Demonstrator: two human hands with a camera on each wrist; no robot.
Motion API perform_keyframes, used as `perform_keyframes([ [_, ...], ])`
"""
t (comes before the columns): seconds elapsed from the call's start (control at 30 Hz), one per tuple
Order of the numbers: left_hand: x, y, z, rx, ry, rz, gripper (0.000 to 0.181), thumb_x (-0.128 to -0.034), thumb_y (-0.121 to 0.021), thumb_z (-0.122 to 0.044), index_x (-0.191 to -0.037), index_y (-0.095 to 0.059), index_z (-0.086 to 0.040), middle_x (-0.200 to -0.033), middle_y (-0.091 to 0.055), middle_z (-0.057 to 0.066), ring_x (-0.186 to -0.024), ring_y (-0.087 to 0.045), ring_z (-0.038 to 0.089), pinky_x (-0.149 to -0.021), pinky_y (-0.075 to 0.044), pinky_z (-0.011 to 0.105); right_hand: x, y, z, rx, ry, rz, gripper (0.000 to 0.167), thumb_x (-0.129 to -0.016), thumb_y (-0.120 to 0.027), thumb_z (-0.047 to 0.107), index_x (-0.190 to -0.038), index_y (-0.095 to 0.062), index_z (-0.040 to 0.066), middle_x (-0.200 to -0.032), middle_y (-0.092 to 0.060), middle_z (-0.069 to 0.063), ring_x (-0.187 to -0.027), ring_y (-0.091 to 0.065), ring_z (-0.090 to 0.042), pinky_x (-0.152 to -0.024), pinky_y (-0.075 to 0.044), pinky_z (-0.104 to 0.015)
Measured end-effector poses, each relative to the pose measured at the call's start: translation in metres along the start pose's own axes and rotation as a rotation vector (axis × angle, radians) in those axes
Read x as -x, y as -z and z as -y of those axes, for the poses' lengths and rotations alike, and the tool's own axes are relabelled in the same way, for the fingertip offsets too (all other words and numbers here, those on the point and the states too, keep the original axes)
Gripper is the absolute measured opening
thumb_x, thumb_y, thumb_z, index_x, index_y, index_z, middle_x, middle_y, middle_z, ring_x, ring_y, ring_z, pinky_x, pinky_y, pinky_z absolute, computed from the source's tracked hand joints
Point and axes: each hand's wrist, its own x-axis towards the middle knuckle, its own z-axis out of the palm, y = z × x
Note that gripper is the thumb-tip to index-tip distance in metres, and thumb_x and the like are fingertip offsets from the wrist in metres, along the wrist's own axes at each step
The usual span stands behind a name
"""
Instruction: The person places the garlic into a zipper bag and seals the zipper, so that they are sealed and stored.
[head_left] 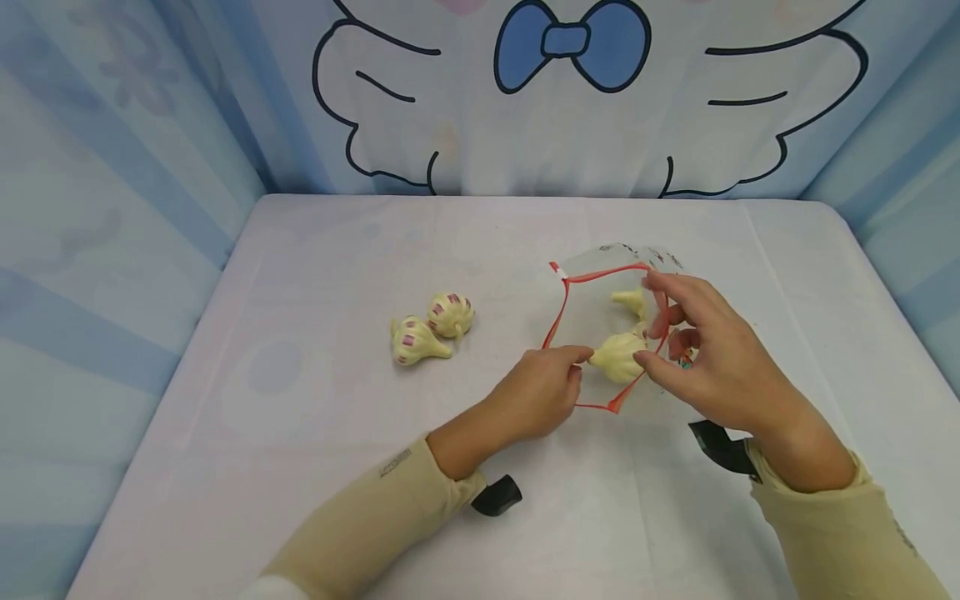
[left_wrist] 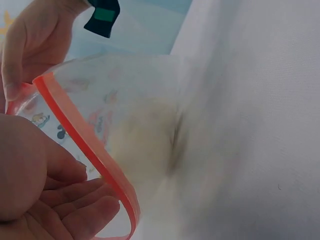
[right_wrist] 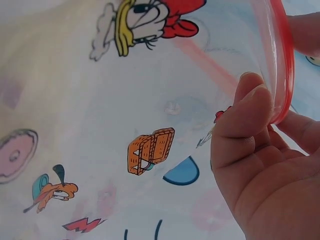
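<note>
Garlic bulbs (head_left: 412,342), two, are lying left of the red-edged bag (head_left: 606,273). Left hand (head_left: 538,392) is extending its index finger (head_left: 572,354) over the bag's mouth, touching a third bulb's (head_left: 618,358) tip; whether it is pinching cannot be told. This bulb is resting inside the bag, near another bulb (head_left: 628,298). Right hand (head_left: 723,362) is gripping the bag's right edge (right_wrist: 287,55).
</note>
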Motion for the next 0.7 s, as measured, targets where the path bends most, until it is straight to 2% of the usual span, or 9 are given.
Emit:
perform_keyframes([
  [0.2,-0.010,-0.003,0.002,0.029,-0.012,0.043,0.033,-0.1008,-0.052,-0.005,-0.132,-0.063,-0.004,-0.126,-0.068,0.004,-0.112,-0.063,0.007,-0.092,-0.047,0.018,0.000,0.000,-0.001,-0.005,-0.010,0.002,0.079,-0.071,-0.077,-0.016,-0.143,-0.047,-0.004,-0.124,-0.053,-0.014,-0.084,-0.052,-0.007,-0.066,-0.045,-0.011],
  [0.3,-0.012,-0.003,0.003,0.054,0.016,0.070,0.034,-0.1008,-0.054,-0.007,-0.134,-0.062,-0.004,-0.126,-0.068,0.004,-0.110,-0.064,0.007,-0.090,-0.048,0.017,0.000,0.000,-0.001,0.000,-0.016,0.006,0.078,-0.072,-0.077,-0.015,-0.143,-0.047,-0.004,-0.125,-0.053,-0.014,-0.084,-0.052,-0.007,-0.067,-0.045,-0.010],
  [0.5,-0.009,0.004,0.005,0.117,0.093,0.097,0.038,-0.1001,-0.062,-0.016,-0.137,-0.060,-0.006,-0.129,-0.065,0.003,-0.107,-0.064,0.005,-0.085,-0.049,0.016,0.000,0.001,-0.001,0.017,-0.022,0.010,0.079,-0.072,-0.078,-0.015,-0.144,-0.046,-0.004,-0.122,-0.053,-0.012,-0.085,-0.050,-0.005,-0.067,-0.045,-0.009],
  [0.7,0.000,0.014,0.008,0.160,0.076,0.068,0.038,-0.0986,-0.065,-0.016,-0.135,-0.061,-0.006,-0.129,-0.065,0.002,-0.109,-0.063,0.006,-0.086,-0.049,0.017,0.000,0.001,-0.001,0.005,-0.027,0.012,0.081,-0.072,-0.079,-0.014,-0.145,-0.046,-0.003,-0.121,-0.053,-0.012,-0.085,-0.050,-0.003,-0.067,-0.045,-0.010],
])
